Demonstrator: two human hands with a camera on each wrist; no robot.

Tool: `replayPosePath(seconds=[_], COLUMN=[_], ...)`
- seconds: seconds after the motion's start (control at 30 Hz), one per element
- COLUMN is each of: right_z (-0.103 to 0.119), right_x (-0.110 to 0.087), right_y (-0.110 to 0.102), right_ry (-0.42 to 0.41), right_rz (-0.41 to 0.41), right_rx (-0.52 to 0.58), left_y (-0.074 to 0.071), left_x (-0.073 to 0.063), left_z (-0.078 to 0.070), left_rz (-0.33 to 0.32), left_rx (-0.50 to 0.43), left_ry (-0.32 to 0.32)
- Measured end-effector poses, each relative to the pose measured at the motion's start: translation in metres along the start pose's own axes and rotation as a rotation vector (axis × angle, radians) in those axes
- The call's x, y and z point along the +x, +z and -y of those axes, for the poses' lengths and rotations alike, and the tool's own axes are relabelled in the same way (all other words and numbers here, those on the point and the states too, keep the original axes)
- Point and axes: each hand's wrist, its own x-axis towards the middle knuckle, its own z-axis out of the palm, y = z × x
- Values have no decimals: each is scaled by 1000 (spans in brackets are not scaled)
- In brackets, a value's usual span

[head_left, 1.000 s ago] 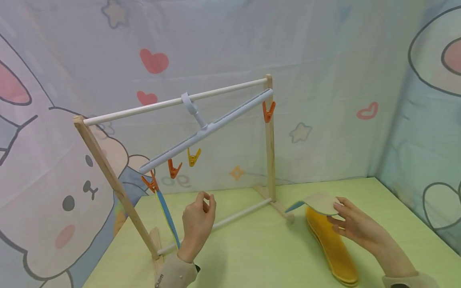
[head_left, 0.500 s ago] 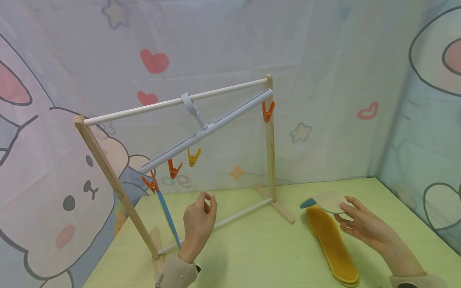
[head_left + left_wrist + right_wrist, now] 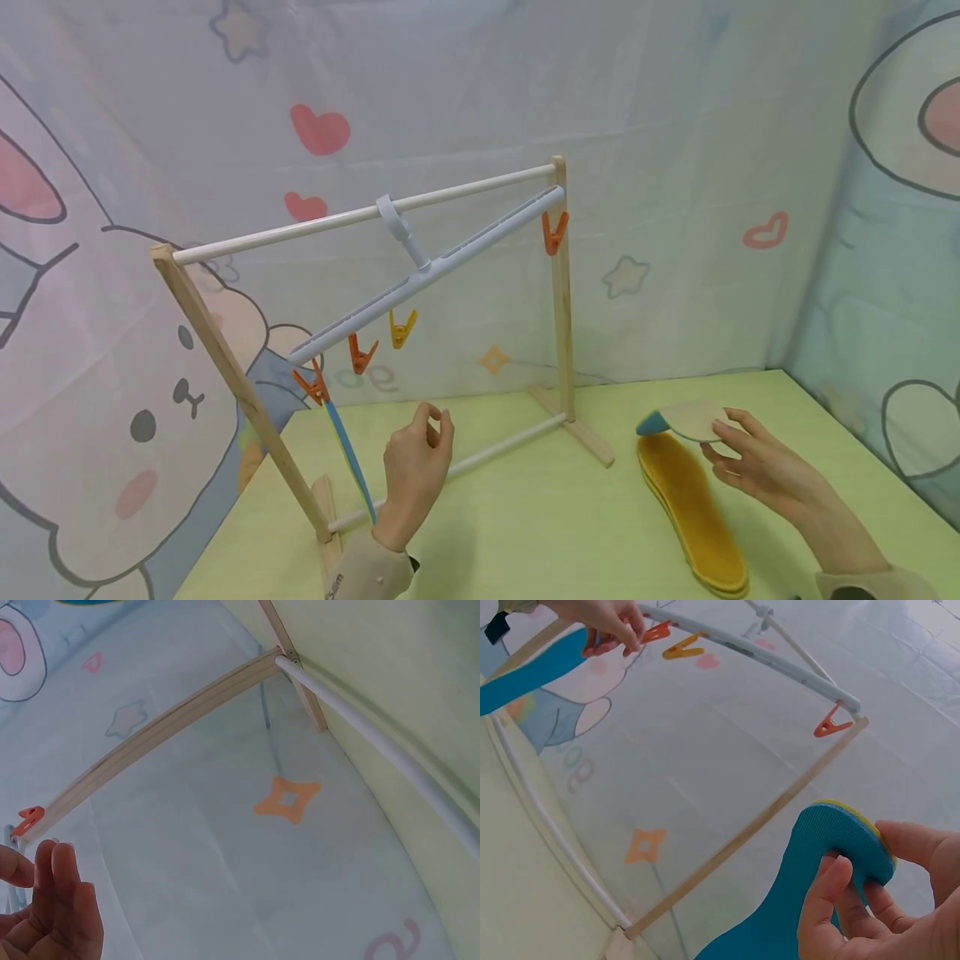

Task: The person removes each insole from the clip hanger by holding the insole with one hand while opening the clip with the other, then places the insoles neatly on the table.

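Note:
My right hand (image 3: 765, 475) pinches one end of a thin insole (image 3: 693, 419), pale on top with a ribbed teal underside (image 3: 780, 907). It is raised at the tips of a pair of mustard-yellow fuzzy insoles (image 3: 690, 517) lying stacked on the table. My left hand (image 3: 417, 471) is raised in front of the rack with loosely bent fingers and nothing in them. Beside it, a blue insole (image 3: 348, 454) hangs from an orange clip (image 3: 315, 388) at the left end of a light-grey hanger (image 3: 427, 279).
A wooden rack (image 3: 564, 333) with a white top rod (image 3: 285, 231) carries the hanger. Another orange clip (image 3: 361, 360), a yellow clip (image 3: 401, 336) and a far-right orange clip (image 3: 553, 242) hang without insoles. A printed cloth (image 3: 690, 167) stands behind the pale-green table (image 3: 540, 533).
My right hand has moved right and slightly away from the rack with the insole, whose free end has turned. My left hand has stayed almost still.

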Motion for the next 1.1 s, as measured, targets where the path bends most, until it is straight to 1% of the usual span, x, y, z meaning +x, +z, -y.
replayPosePath(seconds=[0.37, 0.53, 0.73, 0.9, 1.0, 1.1], right_z=[-5, -6, -5, -4, -4, -5], right_x=[1, -1, -5, -8, -10, -12], right_y=[3, 4, 7, 6, 4, 2], right_ry=[20, 31, 23, 17, -2, -32], right_rz=[-33, -53, -25, -4, 10, 43], right_rx=[-11, 7, 60, 72, 81, 73], left_y=[-1, -1, -1, -2, -1, 0], left_x=[-1, -2, -3, -3, -3, -4], left_z=[0, -1, -1, -3, -2, -2], left_rz=[-20, -21, -28, -29, -33, -37], left_rx=[10, 9, 9, 5, 4, 2], left_ry=[24, 27, 25, 25, 26, 26])
